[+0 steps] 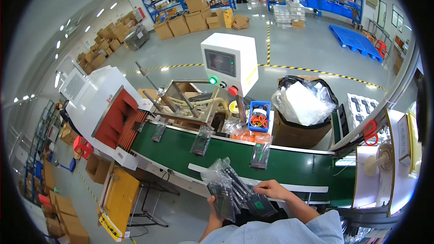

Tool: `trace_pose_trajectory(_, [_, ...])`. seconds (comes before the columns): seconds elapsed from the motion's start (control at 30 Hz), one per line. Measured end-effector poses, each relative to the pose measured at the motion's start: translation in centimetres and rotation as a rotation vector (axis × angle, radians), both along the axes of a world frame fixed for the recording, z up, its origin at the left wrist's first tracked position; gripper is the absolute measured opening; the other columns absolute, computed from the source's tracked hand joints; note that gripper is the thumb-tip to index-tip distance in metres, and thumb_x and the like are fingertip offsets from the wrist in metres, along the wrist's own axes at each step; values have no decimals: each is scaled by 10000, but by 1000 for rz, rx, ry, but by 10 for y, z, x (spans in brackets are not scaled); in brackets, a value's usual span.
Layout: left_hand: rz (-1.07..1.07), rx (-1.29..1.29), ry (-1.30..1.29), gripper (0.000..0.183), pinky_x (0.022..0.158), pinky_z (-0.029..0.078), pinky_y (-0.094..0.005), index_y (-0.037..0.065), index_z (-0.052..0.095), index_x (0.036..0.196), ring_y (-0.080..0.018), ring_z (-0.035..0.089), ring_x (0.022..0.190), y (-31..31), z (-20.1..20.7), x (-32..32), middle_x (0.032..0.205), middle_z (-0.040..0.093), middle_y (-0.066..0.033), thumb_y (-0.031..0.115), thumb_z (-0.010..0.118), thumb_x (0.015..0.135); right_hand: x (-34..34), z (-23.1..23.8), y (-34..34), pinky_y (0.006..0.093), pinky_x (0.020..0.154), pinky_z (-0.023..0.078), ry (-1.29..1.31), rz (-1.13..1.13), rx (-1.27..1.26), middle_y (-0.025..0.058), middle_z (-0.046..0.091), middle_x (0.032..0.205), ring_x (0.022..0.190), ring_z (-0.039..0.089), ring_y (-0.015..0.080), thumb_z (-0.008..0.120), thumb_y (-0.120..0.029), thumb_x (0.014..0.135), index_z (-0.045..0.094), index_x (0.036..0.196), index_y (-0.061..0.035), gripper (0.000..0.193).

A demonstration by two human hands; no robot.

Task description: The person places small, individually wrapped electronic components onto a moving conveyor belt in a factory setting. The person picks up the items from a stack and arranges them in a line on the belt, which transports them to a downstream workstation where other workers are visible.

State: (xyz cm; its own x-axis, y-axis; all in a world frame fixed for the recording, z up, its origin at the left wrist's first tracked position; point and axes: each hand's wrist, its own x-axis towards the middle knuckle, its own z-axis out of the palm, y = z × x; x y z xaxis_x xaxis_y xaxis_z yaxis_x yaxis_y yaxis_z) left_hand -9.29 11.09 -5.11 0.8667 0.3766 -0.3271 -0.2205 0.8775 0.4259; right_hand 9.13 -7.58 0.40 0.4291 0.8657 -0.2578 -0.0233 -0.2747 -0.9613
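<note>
Close to my body, just in front of the conveyor's near edge, I hold a fanned stack of clear plastic bags [222,193] with flat dark items inside. My left hand [212,205] grips the stack at its left side. My right hand [272,189] has its fingers closed at the upper right edge of a bagged dark item [261,204] with a green mark. Similar bagged items lie spaced along the green conveyor belt [230,158]: one bagged item [260,154] just beyond my hands, another [200,143] further left, and a third [158,133] near the machine.
At the belt's left end stands a white machine [101,104] with a red strip curtain. Behind the belt are a white control box [228,61], a blue bin [259,116] and a lined carton [298,133]. Red scissors [370,133] and a small fan [384,156] are at right.
</note>
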Motion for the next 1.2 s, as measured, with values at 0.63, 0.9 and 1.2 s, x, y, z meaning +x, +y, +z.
trace_pose_trajectory(0.63, [41, 25, -138, 725, 787, 506, -416, 17, 438, 1196, -293, 571, 946, -5, 19, 17, 1089, 549, -160, 464, 615, 653, 202, -179, -151, 325, 615, 458, -288, -1142, -273, 122, 650, 692, 626, 607, 192, 597, -262, 719, 676, 816, -35, 260])
trace_pose_trajectory(0.9, [-42, -1, -49, 721, 787, 506, -414, 15, 437, 1197, -293, 572, 944, -22, 17, 10, 1088, 550, -161, 459, 612, 657, 193, -198, -131, 425, 753, 456, -606, -1257, -616, 198, 607, 877, 857, 572, 366, 614, -311, 738, 657, 865, -40, 302])
trace_pose_trajectory(1.2, [-207, -29, 72, 715, 786, 507, -412, 12, 436, 1197, -293, 574, 942, -28, 21, 11, 1088, 551, -163, 453, 610, 661, 82, -53, -45, 305, 700, 462, 13, -502, -90, 96, 602, 888, 817, 564, 183, 556, -328, 840, 592, 1000, -10, 357])
